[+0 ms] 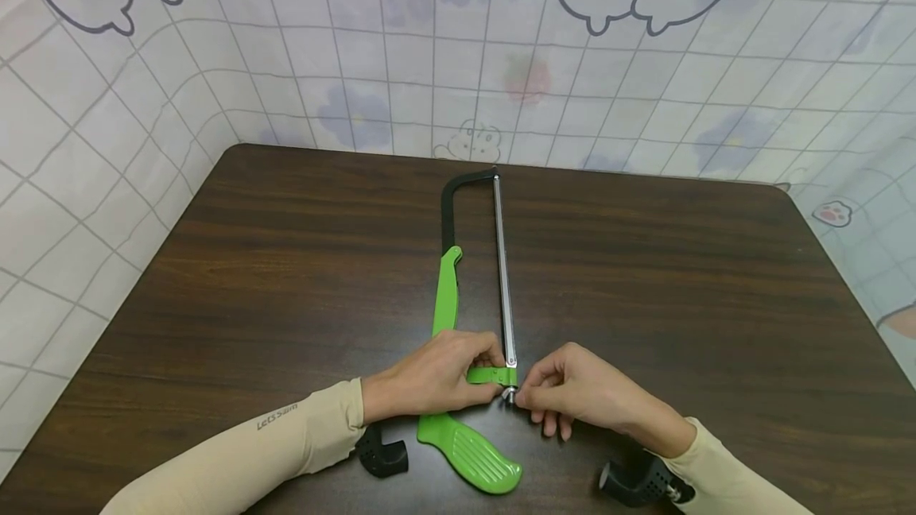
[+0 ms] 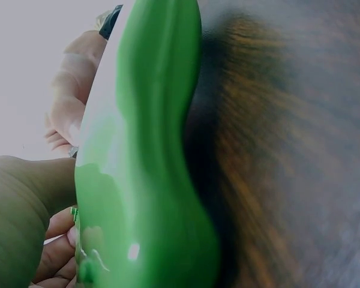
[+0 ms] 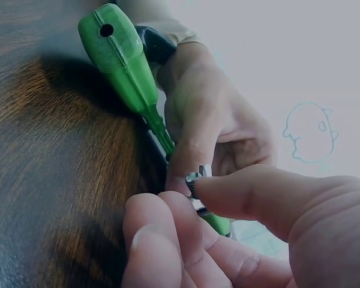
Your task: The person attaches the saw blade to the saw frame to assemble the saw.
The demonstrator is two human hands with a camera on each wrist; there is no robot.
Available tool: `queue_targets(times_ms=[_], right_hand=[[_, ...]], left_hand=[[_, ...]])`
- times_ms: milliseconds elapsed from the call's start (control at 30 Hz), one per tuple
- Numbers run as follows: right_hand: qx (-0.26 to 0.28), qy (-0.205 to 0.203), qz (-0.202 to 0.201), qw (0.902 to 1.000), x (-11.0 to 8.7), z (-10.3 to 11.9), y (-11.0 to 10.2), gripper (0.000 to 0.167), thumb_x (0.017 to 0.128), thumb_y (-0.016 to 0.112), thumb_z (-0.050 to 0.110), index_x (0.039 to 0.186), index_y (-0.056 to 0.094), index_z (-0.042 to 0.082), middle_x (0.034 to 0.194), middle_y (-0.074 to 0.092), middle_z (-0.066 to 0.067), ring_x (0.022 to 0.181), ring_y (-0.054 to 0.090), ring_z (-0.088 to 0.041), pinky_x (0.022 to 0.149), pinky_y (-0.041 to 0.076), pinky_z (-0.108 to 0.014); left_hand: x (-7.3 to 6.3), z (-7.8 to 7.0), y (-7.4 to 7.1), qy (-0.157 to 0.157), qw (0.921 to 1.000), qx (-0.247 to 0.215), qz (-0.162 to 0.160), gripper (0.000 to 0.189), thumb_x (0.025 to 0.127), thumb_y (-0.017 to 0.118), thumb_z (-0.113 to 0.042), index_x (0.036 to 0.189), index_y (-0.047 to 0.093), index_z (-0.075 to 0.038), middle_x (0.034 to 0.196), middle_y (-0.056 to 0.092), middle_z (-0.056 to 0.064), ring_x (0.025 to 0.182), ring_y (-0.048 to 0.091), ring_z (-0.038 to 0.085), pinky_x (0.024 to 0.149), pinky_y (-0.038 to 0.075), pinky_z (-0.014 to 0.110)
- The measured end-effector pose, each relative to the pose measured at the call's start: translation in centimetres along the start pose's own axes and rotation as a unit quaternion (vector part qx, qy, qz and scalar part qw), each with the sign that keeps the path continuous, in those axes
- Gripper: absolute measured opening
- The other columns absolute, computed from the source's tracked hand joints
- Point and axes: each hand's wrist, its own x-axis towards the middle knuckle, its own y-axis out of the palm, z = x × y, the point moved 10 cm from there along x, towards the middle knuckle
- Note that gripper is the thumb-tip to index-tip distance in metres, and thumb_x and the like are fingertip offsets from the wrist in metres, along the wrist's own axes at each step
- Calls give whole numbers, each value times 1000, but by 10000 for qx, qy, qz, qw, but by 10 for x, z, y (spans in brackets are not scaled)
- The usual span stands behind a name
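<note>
A hacksaw with a green handle (image 1: 475,455) and a black front bow (image 1: 448,213) lies on the table, its silver blade bar (image 1: 504,284) pointing away from me. My left hand (image 1: 440,372) reaches over the handle and grips the green bracket (image 1: 490,375) at the bar's near end between thumb and fingers. Just below that bracket sits a small metal wing nut (image 1: 510,395). My right hand (image 1: 587,392) pinches the nut between thumb and index finger; the right wrist view shows its threaded end (image 3: 192,178) by the thumb. The green handle (image 2: 162,150) fills much of the left wrist view.
The dark wood table (image 1: 680,284) runs back to a curtain (image 1: 401,62) with a grid and cartoon print. Black wrist-worn devices hang below each wrist, the left one (image 1: 382,455) close to the handle and the right one (image 1: 640,482) near the table's front.
</note>
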Motion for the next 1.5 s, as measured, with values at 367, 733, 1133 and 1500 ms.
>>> queue_targets(times_ms=[367, 733, 1133, 1500], right_hand=[[-118, 54, -87, 9999, 0, 2, 1, 32, 97, 70, 28, 79, 76, 2, 66, 69, -1, 51, 62, -10, 49, 55, -31], [-135, 85, -130, 9998, -1, 2, 3, 40, 99, 69, 35, 76, 74, 3, 66, 68, -1, 49, 60, -11, 48, 55, -32], [-284, 89, -267, 9992, -1, 3, 5, 43, 99, 67, 41, 75, 73, 6, 67, 69, -2, 48, 60, -11, 46, 53, -32], [-367, 110, -286, 9989, -2, 3, 6, 41, 99, 68, 39, 74, 73, 7, 66, 69, -2, 47, 59, -12, 47, 54, -35]], left_hand=[[0, 1, -1, -69, 10000, 68, 4, 17, 90, 77, -18, 104, 68, -14, 90, 71, -4, 73, 52, -2, 68, 47, 15], [0, 1, -1, -68, 9999, 103, 7, 16, 90, 77, -19, 103, 68, -15, 87, 68, -6, 72, 50, -2, 66, 45, 15], [0, 0, 0, -15, 10000, 77, -3, 15, 90, 77, -17, 101, 67, -14, 84, 66, -6, 69, 47, -2, 63, 42, 14], [0, 0, 0, -14, 10000, 59, 0, 15, 90, 77, -17, 101, 67, -15, 83, 65, -7, 68, 46, -3, 63, 41, 14]])
